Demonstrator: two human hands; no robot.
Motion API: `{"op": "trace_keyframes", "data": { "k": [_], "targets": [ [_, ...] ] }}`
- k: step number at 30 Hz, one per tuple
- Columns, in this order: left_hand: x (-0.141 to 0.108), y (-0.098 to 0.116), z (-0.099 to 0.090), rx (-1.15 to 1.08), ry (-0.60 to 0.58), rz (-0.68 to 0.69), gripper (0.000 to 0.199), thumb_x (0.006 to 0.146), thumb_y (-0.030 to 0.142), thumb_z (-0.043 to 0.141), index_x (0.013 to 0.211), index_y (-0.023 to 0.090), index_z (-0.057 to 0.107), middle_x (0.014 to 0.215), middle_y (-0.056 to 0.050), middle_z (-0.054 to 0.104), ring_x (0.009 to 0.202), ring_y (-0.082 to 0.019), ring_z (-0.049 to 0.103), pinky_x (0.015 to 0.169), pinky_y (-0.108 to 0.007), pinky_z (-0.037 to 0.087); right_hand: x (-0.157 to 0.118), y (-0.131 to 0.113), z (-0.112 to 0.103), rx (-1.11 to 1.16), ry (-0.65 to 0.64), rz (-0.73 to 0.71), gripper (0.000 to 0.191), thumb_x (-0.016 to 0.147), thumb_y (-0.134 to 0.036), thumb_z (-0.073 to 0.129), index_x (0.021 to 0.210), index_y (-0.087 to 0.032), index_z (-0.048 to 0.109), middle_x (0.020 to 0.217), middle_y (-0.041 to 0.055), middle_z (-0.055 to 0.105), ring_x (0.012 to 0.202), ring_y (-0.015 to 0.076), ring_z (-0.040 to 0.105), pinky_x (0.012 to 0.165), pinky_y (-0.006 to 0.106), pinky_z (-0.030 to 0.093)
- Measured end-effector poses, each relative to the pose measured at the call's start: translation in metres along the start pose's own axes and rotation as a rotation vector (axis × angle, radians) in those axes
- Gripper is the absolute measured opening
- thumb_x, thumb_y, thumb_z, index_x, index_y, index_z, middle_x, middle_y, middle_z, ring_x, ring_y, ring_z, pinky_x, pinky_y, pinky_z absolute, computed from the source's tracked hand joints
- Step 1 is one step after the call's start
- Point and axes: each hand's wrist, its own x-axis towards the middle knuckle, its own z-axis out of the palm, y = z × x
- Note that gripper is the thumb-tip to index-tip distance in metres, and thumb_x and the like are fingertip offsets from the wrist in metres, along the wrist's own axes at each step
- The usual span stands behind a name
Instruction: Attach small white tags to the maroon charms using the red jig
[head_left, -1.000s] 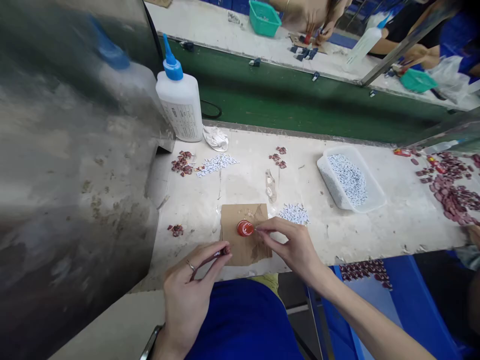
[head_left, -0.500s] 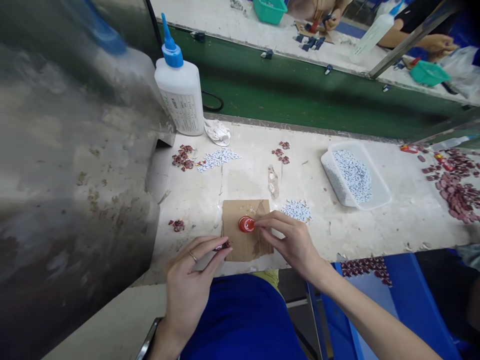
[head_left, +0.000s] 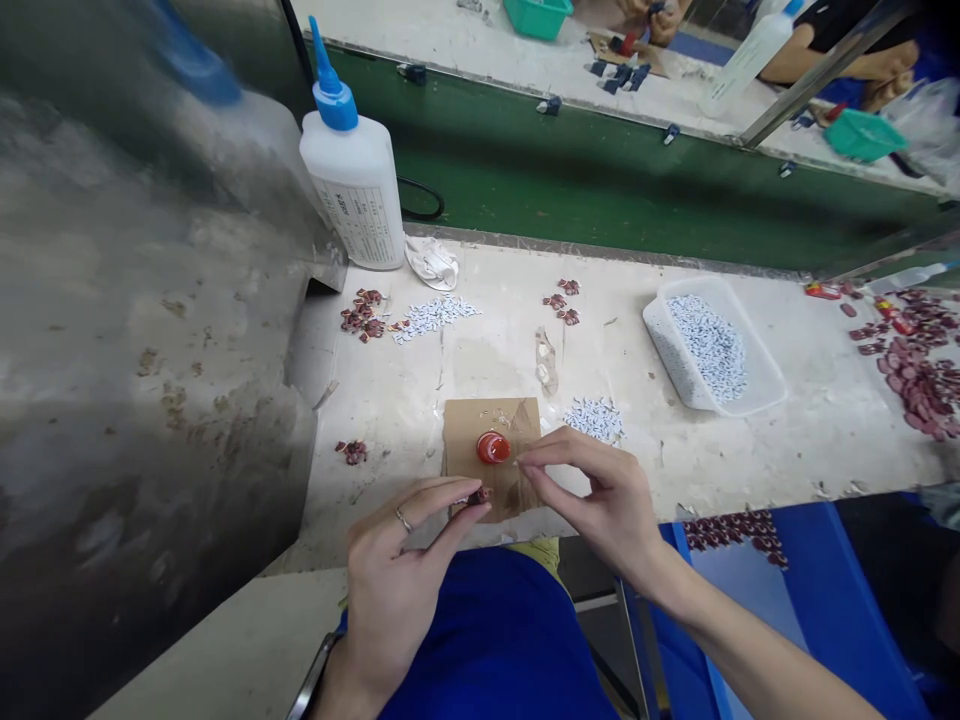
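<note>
My left hand (head_left: 401,565) pinches a small reddish-brown piece (head_left: 480,495) between thumb and fingertips, over the near edge of a cardboard square (head_left: 460,425). On the cardboard stands a small red cup (head_left: 493,447), open at the top. Just right of it, thumb and forefinger of my right hand (head_left: 600,490) are pressed together; a tiny pale speck shows at their tips, too small to name. A pile of small white pieces with dark marks (head_left: 595,420) lies beyond my right hand.
At the back left stands a white bottle with a blue nozzle (head_left: 356,190), beside a crumpled white cloth (head_left: 433,264). A clear tub (head_left: 769,395) of white pieces sits right. Brown pieces (head_left: 919,390) lie far right; a blue crate (head_left: 840,590) is below the table edge. Co-workers' hands show across the partition.
My left hand has moved right with the brown piece, closer to the red cup. My right hand has drawn back slightly from the cup's rim.
</note>
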Motion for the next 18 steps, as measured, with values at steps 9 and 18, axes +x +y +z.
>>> {"op": "trace_keyframes", "data": {
  "k": [9,18],
  "targets": [
    [0.002,0.013,-0.003,-0.033,-0.016,0.026,0.031,0.085,0.010,0.076,0.107,0.031,0.072,0.106,0.013,0.075,0.093,-0.004,0.073,0.094,-0.014,0.060,-0.003,-0.032,0.004,0.242,-0.063,0.067,0.021,0.091,-0.009,0.072,0.104,-0.024,0.078,0.096,0.0009,0.079,0.088,0.0155,0.074,0.077,0.032,0.060],
    [0.002,0.017,-0.003,-0.033,-0.030,0.013,0.030,0.086,0.013,0.076,0.108,0.032,0.072,0.106,0.012,0.075,0.095,-0.005,0.073,0.095,-0.015,0.060,0.000,-0.030,0.005,0.227,-0.083,0.072,0.017,0.095,-0.014,0.069,0.104,-0.026,0.077,0.095,0.0024,0.078,0.087,0.0181,0.074,0.075,0.035,0.062]
  ]
}}
